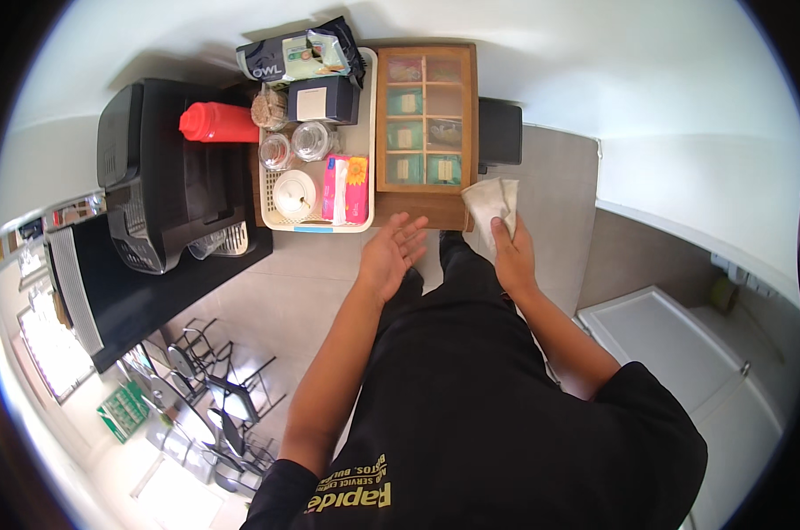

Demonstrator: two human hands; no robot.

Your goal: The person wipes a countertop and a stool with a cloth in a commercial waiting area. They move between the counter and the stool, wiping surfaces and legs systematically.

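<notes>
The right hand (513, 256) grips a white cloth (490, 201), maybe for wiping. The left hand (389, 256) is open and empty, near the wooden tea box (425, 117).

Black short-sleeved shirt, yellow and white print on chest; black trousers; 2 bare forearms.

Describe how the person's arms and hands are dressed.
Both hands, left and right, are bare: no gloves, rings or watch visible. The forearms are uncovered too. Short black sleeves of a black shirt with yellow and white lettering end near the elbows.
</notes>
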